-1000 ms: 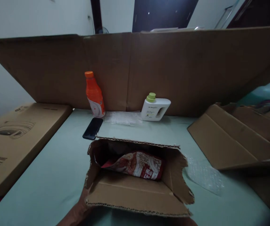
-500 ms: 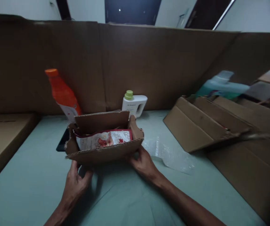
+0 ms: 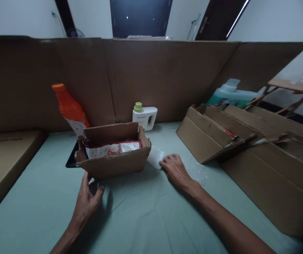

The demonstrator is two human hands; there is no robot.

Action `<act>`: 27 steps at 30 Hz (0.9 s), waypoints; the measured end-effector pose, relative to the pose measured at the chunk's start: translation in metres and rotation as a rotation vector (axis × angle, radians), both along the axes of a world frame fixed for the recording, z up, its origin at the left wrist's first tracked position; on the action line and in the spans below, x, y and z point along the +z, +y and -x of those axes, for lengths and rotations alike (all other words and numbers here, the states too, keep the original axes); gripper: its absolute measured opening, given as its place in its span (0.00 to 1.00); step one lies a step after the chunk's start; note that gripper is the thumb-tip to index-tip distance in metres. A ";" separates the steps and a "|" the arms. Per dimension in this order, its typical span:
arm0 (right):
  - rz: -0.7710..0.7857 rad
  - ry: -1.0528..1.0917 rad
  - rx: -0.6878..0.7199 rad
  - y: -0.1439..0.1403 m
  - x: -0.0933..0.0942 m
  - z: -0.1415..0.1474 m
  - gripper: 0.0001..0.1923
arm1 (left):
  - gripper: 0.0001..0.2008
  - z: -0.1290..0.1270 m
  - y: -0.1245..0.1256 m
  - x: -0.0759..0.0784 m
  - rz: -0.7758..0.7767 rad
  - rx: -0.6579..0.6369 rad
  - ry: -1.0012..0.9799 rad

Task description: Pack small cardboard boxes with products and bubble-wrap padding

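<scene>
A small open cardboard box (image 3: 113, 163) stands on the pale green surface, with a red-and-white snack packet (image 3: 113, 148) lying inside it. My left hand (image 3: 88, 200) is just in front of the box's near left corner, fingers spread, holding nothing. My right hand (image 3: 175, 170) lies flat to the right of the box, its fingertips on a sheet of clear bubble wrap (image 3: 156, 157). Whether it grips the sheet I cannot tell.
An orange bottle (image 3: 70, 108) and a white jug with a green cap (image 3: 144, 116) stand at the back against a cardboard wall (image 3: 151, 74). A dark phone (image 3: 71, 161) lies behind the box. Flattened cartons (image 3: 214, 130) lie at right, another carton (image 3: 0, 158) at left.
The box went from close to me to resting farther out on the surface. Both hands let go of it; my right hand moved right onto the bubble wrap.
</scene>
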State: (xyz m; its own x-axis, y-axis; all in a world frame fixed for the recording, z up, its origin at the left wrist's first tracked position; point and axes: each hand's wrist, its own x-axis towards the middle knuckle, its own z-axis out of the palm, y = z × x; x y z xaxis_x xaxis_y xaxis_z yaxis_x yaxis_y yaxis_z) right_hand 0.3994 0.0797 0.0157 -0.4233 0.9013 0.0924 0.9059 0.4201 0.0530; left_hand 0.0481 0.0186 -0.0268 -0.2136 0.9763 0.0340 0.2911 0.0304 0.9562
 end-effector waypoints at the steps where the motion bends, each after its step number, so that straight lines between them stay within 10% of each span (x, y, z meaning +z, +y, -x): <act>1: 0.001 0.017 0.010 -0.004 -0.001 -0.009 0.14 | 0.42 0.002 -0.001 0.000 -0.009 0.003 0.006; 6: -0.013 0.332 0.259 -0.063 -0.011 -0.041 0.22 | 0.43 0.024 -0.012 -0.003 0.011 0.049 0.026; 14: 0.260 0.517 0.488 -0.115 -0.004 0.045 0.29 | 0.41 0.015 -0.013 0.005 -0.035 -0.006 0.065; 21: 0.307 0.878 -0.025 -0.047 0.004 0.020 0.28 | 0.39 0.023 -0.004 0.011 -0.052 0.000 0.083; 27: 0.340 1.034 0.011 0.025 -0.016 0.062 0.33 | 0.37 -0.010 0.039 0.027 -0.113 -0.067 -0.036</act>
